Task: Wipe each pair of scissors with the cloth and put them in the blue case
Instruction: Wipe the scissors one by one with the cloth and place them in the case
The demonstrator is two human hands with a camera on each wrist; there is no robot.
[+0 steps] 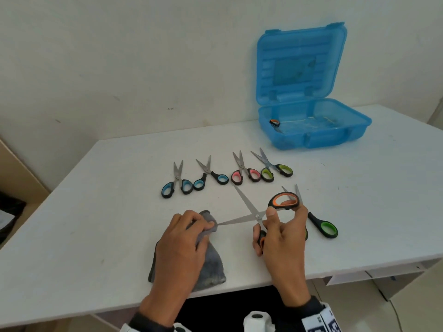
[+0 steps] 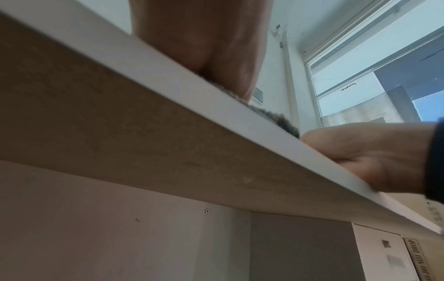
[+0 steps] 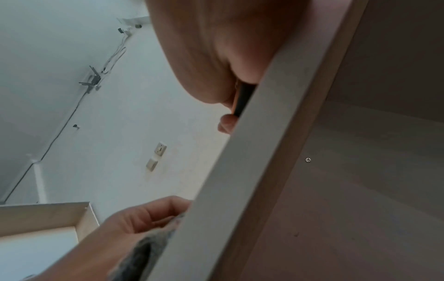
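My right hand (image 1: 280,226) grips the handles of orange-and-black scissors (image 1: 254,215), blades spread wide apart above the table. My left hand (image 1: 189,233) pinches a fold of the grey cloth (image 1: 211,267) around the tip of the blade that points left. The rest of the cloth lies on the table under that hand. The blue case (image 1: 311,123) stands open at the back right, with one orange-handled pair (image 1: 274,122) inside. The wrist views show only the table edge (image 2: 240,121), both hands from below and a bit of cloth (image 3: 144,252).
Several scissors lie in a row mid-table: two blue-handled (image 1: 177,182) (image 1: 211,176), one pink (image 1: 244,172), one green (image 1: 273,167). Another green-handled pair (image 1: 318,221) lies just right of my right hand. The wall runs behind the table; the table's front edge is at my wrists.
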